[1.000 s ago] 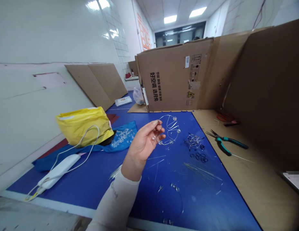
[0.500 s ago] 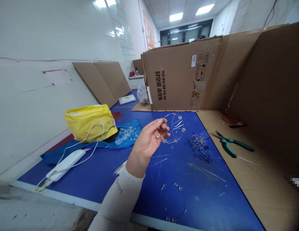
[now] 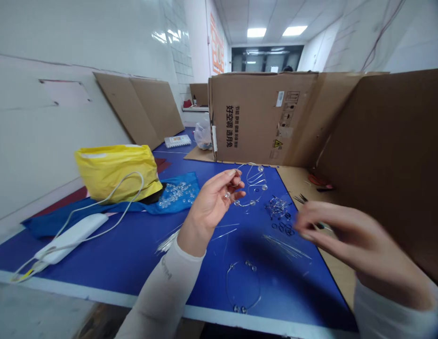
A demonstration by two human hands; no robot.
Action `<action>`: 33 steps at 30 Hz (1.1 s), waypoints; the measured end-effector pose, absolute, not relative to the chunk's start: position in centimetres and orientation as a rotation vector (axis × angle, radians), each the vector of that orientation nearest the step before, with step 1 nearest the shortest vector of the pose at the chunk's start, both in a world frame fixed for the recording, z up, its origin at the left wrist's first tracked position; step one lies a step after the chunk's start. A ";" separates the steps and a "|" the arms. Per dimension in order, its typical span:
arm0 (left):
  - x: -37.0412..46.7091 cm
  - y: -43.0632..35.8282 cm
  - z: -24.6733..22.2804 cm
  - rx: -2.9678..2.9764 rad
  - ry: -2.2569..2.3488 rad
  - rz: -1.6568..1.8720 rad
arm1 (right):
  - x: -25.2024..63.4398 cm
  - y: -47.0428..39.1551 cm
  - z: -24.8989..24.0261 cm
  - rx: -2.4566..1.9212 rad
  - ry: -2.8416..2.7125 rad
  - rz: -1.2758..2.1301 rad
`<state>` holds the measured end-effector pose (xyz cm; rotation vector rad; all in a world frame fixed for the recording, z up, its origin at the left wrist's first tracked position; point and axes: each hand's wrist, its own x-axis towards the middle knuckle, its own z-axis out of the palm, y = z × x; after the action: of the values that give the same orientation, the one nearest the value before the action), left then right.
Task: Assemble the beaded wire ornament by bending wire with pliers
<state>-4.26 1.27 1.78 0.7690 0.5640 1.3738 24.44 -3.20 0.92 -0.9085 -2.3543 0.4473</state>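
At the far left, a white power strip [image 3: 71, 239] lies on the blue table [image 3: 134, 259], its pale cord looping up in front of a yellow bag [image 3: 118, 172]. Beneath and beside that bag spreads a blue cloth [image 3: 151, 207], with clear beads [image 3: 176, 194] scattered over its right end; a flat white box [image 3: 178, 141] sits farther back. Next comes a bundle of thin wires [image 3: 168, 242], partly behind the left sleeve. The person's left hand [image 3: 216, 198] is raised over the middle of the table, thumb and fingertips pinched together on a beaded wire ring [image 3: 264, 187], which extends to the right of the fingers, with curved wires inside its outline and clear beads spaced along it. Nearer the front edge, a second beaded ring [image 3: 243, 310] lies flat on the table. To the right are a small tangled pile [image 3: 278, 207], several black rings [image 3: 284, 229] just in front of it, and more loose wires [image 3: 287, 246]. Dark plier tips [image 3: 300, 198] show just beyond the right hand [image 3: 346, 235], which is blurred above the table's right edge; whether its fingers grip anything cannot be told.
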 end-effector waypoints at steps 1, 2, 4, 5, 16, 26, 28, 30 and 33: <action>-4.2 1.2 1.9 0.774 0.558 1.368 | 23.4 -1.4 0.6 -1.036 -2.421 0.433; -4.2 1.1 2.0 0.776 0.555 1.361 | 22.5 0.2 -0.1 -1.188 -2.491 0.412; -4.2 0.9 2.1 0.777 0.550 1.354 | 21.8 2.6 -2.3 -1.492 -2.596 0.341; -4.2 0.9 2.2 0.779 0.550 1.348 | 21.9 3.3 -3.6 -1.562 -2.607 0.334; -4.1 0.6 2.4 0.792 0.564 1.341 | 23.6 2.9 -10.8 -1.801 -2.652 0.232; -3.9 0.6 2.3 0.821 0.586 1.320 | 22.4 2.4 -12.2 -1.866 -2.608 0.157; -3.9 0.7 2.2 0.827 0.583 1.319 | 22.4 2.4 -12.2 -1.873 -2.600 0.170; -3.9 0.7 2.2 0.827 0.578 1.316 | 22.6 2.6 -12.2 -1.884 -2.589 0.188; -4.0 0.8 2.2 0.813 0.571 1.319 | 23.3 3.2 -12.0 -1.890 -2.576 0.239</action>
<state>-4.01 0.81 2.25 0.8129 0.5713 1.3187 23.33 3.22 -11.99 -1.8898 -2.5757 0.2387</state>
